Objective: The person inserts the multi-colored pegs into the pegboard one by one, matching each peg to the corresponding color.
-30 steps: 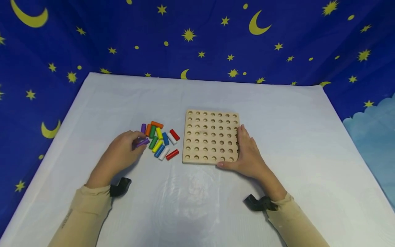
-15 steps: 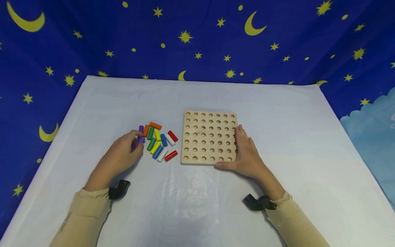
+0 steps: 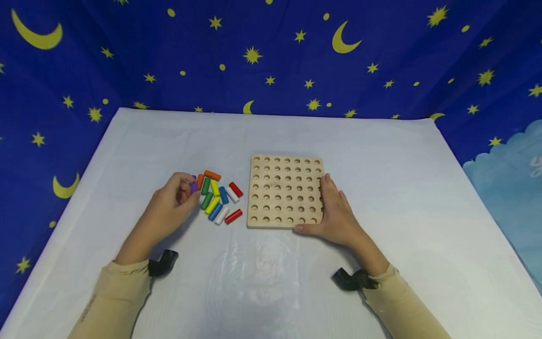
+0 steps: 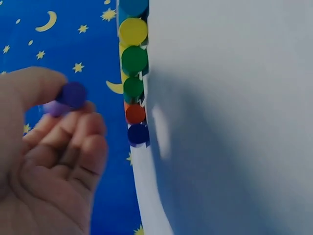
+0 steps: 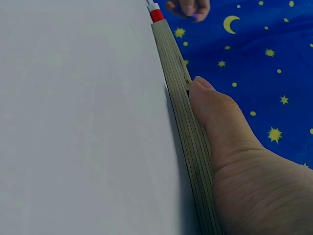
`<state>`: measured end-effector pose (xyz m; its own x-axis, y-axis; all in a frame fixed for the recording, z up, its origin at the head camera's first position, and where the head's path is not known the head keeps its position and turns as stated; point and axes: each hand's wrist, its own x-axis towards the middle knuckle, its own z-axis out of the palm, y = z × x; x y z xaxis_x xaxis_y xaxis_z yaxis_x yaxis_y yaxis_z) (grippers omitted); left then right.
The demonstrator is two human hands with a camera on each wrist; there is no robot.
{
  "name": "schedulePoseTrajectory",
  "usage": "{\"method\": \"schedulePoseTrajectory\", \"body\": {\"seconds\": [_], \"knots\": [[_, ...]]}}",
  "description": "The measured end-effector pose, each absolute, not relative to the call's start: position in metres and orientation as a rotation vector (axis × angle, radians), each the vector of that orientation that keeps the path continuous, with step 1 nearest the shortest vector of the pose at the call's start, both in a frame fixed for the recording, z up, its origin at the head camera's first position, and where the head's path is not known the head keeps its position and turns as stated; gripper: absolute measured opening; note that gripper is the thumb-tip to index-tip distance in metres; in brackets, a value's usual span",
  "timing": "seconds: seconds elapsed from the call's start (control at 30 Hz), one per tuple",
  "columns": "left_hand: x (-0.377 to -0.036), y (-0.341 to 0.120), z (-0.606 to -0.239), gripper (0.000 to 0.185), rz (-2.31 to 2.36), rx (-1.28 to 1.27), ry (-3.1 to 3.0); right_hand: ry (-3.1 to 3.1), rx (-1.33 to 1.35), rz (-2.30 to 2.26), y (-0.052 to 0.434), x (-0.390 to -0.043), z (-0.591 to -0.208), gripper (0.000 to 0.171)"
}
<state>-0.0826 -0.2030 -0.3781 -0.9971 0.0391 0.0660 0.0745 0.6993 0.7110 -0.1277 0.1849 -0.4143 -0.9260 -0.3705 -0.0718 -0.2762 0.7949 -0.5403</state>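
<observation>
My left hand (image 3: 171, 202) pinches a purple peg (image 4: 74, 95) between thumb and fingers, raised off the table at the left edge of a group of coloured pegs. A second purple peg (image 4: 138, 133) stays on the table, mostly hidden by the hand in the head view. Orange, green (image 3: 205, 186), yellow (image 3: 215, 188), blue, white and red pegs lie on their sides close together. To their right lies a square wooden board (image 3: 272, 187) with rows of bare holes. My right hand (image 3: 338, 212) rests at its near right corner, thumb along the front edge, straight fingers along the right side.
A white cloth (image 3: 271, 282) covers the table. Behind it and at the sides hangs a blue curtain (image 3: 169, 47) with yellow moons and stars. One red peg (image 3: 234, 216) lies between the other pegs and the board. Each wrist carries a black mount (image 3: 163, 262).
My left hand has lifted slightly with the purple peg, which has turned in the fingers. My right hand stays at the board's corner. The head view has shifted a little.
</observation>
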Motion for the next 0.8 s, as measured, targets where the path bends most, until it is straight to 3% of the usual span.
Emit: {"method": "schedulePoseTrajectory", "body": {"seconds": [0.33,0.8], "knots": [[-0.101,-0.175,-0.358,0.028,-1.321,-0.198,-2.824,2.817,-0.512,-0.785,0.186,-0.128,-0.417,0.148],[-0.187,-0.109,-0.345,0.02,-1.381,-0.29,-2.916,2.817,-0.506,-0.776,0.187,-0.129,-0.415,0.148]]}}
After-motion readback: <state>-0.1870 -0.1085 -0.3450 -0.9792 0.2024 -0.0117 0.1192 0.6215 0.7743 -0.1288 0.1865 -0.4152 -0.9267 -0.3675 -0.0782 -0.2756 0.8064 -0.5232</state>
